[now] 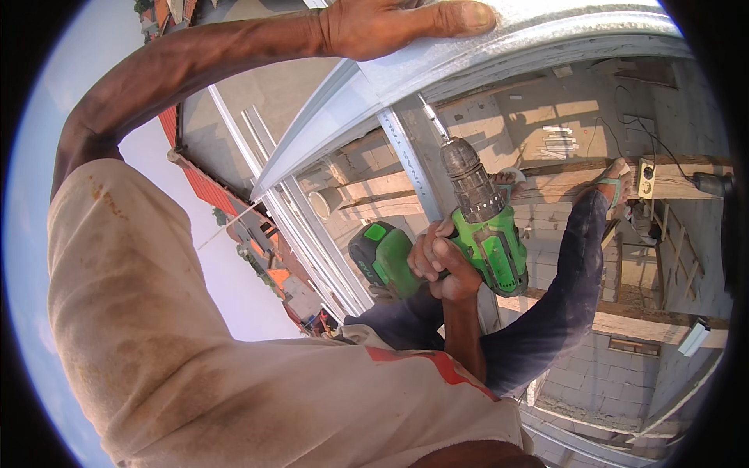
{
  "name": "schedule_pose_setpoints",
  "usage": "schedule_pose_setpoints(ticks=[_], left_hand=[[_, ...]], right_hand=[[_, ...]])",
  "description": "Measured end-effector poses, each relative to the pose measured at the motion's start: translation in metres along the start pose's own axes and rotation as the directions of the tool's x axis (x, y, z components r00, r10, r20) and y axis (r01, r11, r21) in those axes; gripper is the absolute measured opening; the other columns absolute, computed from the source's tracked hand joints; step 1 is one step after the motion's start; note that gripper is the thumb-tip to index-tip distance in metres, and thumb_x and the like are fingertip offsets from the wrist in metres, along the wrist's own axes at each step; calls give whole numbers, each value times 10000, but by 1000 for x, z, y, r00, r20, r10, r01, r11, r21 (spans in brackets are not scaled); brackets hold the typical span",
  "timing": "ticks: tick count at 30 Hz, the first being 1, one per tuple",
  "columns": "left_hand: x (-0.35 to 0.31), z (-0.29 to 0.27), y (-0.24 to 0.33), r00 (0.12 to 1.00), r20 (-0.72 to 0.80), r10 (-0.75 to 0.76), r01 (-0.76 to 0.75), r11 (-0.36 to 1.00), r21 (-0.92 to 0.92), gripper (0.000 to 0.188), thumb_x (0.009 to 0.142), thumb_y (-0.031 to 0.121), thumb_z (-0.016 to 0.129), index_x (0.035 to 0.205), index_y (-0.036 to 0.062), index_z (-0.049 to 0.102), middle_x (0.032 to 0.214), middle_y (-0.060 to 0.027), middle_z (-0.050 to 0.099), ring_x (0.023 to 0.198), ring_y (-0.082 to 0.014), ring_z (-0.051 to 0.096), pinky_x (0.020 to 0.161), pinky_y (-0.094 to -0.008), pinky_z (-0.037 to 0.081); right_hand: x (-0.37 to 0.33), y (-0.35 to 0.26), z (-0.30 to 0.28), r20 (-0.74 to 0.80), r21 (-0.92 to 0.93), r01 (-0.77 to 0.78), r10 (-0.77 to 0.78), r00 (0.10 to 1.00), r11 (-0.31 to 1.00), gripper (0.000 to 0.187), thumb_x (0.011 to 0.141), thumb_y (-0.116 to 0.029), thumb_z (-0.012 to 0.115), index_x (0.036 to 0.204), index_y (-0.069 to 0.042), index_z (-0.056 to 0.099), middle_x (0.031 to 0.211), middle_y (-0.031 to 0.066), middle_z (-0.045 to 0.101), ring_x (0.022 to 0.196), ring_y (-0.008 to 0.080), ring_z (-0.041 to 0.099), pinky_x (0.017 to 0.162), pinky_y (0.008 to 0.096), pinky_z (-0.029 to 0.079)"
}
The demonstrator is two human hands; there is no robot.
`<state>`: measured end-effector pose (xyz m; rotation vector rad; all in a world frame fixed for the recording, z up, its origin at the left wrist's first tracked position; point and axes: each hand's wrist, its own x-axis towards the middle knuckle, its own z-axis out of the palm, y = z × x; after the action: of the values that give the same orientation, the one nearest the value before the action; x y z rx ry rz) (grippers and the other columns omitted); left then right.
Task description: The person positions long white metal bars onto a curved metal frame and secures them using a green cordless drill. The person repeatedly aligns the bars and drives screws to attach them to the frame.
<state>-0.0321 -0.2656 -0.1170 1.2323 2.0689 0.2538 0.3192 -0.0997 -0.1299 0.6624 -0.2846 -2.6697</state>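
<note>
My left hand [390, 25] lies on a shiny galvanized steel channel [538, 39] at the top, its thumb stretched flat along the metal. The picture's edge cuts off its other fingers. Below the channel, my right hand [446, 265] is wrapped around the handle of a green and black cordless drill [490, 246]. The drill's battery pack [384, 257] is to the left of that hand. A thin bit [433, 117] in the black chuck points up at the channel's lower edge; whether it touches, I cannot tell. A narrower metal strip [409, 164] runs down from the channel.
My sandalled foot [612, 186] stands on a wooden beam [546, 186] high above a block-walled space. A socket strip [646, 179] with a dark cable sits on the same beam. Long metal profiles [320, 249] slope down on the left, with red roofs [207, 187] far below.
</note>
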Motion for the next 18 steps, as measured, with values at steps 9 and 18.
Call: schedule_pose_setpoints(ticks=[9, 18], left_hand=[[-4, 2, -3, 1000, -1, -2, 2, 1000, 2, 583, 959, 386, 645, 1411, 38, 521, 1403, -218, 532, 1314, -385, 496, 1103, -501, 403], [-8, 4, -3, 1000, -7, 4, -4, 1000, 1, 557, 964, 366, 639, 1399, 36, 527, 1389, -219, 536, 1302, -386, 499, 1097, -502, 404]], right_hand=[[1, -1, -1, -10, -10, 9, -9, 1000, 1000, 178, 991, -92, 595, 1154, -78, 526, 671, 8, 460, 492, 107, 445, 520, 314, 381], [1, -3, -1, -37, 2, -37, 37, 999, 999, 236, 970, -121, 638, 1158, -81, 501, 668, -2, 456, 491, 103, 443, 534, 307, 392]])
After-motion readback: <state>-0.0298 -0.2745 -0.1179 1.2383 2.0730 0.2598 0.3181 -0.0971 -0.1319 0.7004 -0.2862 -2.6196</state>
